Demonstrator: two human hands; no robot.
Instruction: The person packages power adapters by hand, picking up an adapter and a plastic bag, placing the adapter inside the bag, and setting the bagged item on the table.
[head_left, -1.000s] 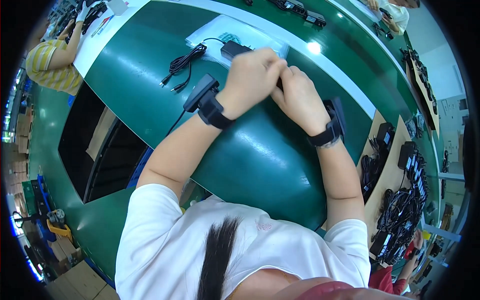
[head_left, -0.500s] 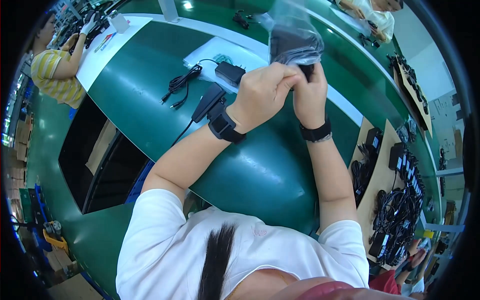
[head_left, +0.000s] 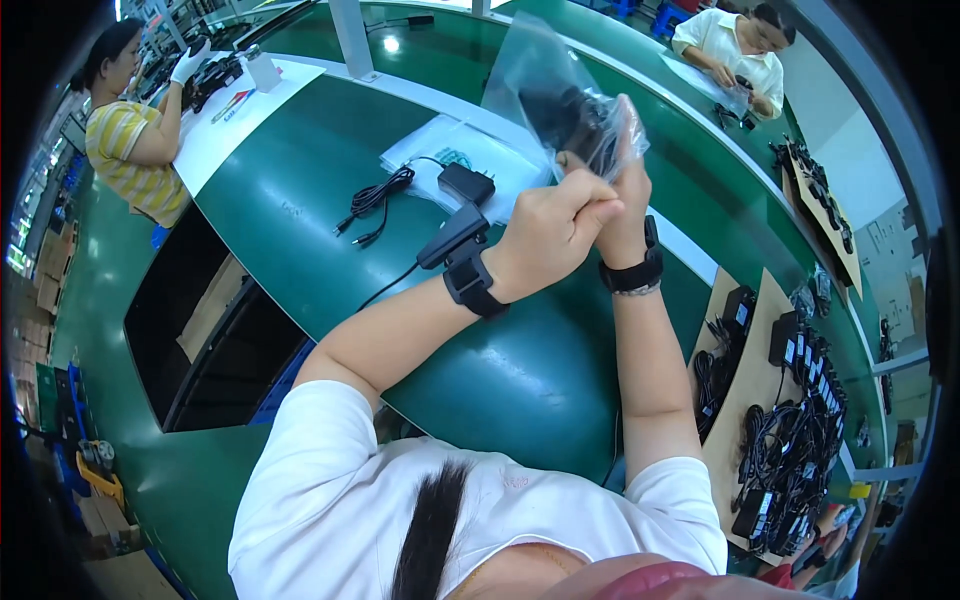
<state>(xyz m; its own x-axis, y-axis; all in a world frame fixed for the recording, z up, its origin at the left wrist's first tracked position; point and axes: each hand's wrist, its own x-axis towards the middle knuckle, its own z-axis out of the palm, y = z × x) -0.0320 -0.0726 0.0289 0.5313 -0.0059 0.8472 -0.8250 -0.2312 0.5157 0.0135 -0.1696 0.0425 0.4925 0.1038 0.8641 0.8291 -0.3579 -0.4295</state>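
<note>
Up above the green table, a clear plastic bag [head_left: 520,75] with a black adapter and its coiled cord inside is held between my two hands, its free end sticking up and to the left. My left hand [head_left: 556,232] is closed in a pinch at the bag's lower edge; the fingertips are partly hidden. My right hand [head_left: 627,205] is wrapped round the bag's right side, its fingers partly seen through the film. On the table left of my hands lies a black power adapter [head_left: 467,184] with a bundled black cord [head_left: 377,200]. It rests beside a stack of flat clear bags [head_left: 415,150].
A tan board [head_left: 770,420] carrying many black adapters and cords stands at my right. Left of the table are dark bins [head_left: 215,350]. One person [head_left: 130,140] works at the far left, another [head_left: 740,60] at the far right. A metal post [head_left: 350,40] rises behind the table.
The bag has tilted over to the left and sits lower in view. My right hand has opened out more along the bag, while my left hand has shifted right and down.
</note>
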